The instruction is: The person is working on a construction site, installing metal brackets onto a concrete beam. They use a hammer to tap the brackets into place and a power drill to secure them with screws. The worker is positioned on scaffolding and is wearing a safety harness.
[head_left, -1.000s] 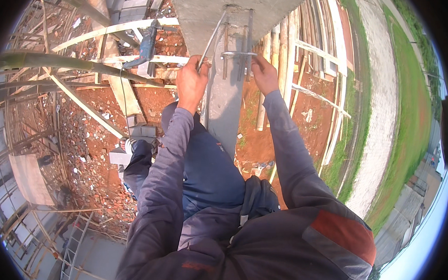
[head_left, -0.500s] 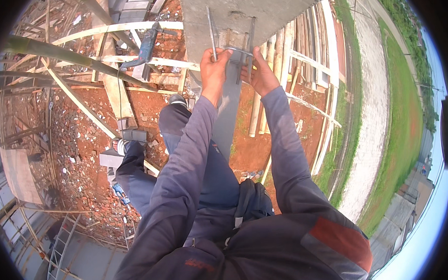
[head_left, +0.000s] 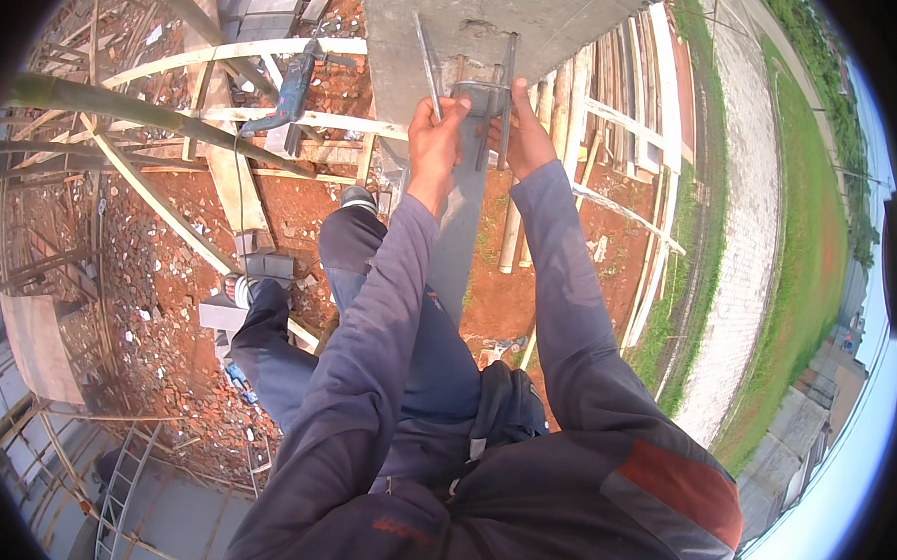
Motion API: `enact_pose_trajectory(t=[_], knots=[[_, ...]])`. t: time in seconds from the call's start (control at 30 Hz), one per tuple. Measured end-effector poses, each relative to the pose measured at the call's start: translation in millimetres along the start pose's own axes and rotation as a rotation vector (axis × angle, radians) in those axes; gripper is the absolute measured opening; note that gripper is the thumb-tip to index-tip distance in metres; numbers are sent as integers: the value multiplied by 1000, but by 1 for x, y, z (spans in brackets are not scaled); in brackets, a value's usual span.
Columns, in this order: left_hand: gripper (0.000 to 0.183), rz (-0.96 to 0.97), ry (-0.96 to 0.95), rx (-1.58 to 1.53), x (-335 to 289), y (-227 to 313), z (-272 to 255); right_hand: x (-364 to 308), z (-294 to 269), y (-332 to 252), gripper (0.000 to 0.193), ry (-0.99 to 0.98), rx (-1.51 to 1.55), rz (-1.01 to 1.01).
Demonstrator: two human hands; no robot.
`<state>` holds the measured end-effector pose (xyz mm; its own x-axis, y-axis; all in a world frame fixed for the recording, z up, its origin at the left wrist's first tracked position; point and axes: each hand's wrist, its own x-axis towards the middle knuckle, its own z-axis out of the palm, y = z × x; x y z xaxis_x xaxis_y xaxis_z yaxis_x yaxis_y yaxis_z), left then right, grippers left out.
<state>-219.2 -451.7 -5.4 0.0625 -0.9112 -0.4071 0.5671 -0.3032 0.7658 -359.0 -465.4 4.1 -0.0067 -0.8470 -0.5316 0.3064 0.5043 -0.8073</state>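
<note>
The person wears a long-sleeved, muted grey-purple fabric top (head_left: 358, 384), darker across the torso, with a rust-red, grey-edged panel (head_left: 678, 485) near the right shoulder and a small red marking (head_left: 404, 530) on the front. Below are navy-blue cloth trousers (head_left: 437, 356), a dark shoe with a pale band (head_left: 358, 198) and striped footwear (head_left: 237, 290).

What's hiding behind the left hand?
Grey concrete shows past the left hand, and a metal rod shows above it. Anything straight behind the hand is covered, so I can't see that part.
</note>
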Motion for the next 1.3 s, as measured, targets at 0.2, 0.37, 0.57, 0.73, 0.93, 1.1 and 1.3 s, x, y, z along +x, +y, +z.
enact_pose_trajectory(t=[0.2,0.37,0.57,0.73,0.93,1.1,1.3], knots=[[25,187,322,548,-3,-25,-43,-6,-26,43,81,168,-77,-46],[32,76,277,550,-11,-43,-40,-10,-22,59,49,136,-398,-2],[24,27,252,537,-17,-44,-34,-13,-11,65,36,190,-279,-8],[21,114,240,476,-14,-52,-37,-16,-9,66,36,205,-250,-19],[20,177,241,578,-16,-47,-36,-16,-7,70,36,218,-209,-3],[18,220,244,588,-14,-51,-37,-13,-4,79,30,238,-101,-49],[18,237,312,588,-17,-49,-30,-13,8,84,24,312,10,-57]])
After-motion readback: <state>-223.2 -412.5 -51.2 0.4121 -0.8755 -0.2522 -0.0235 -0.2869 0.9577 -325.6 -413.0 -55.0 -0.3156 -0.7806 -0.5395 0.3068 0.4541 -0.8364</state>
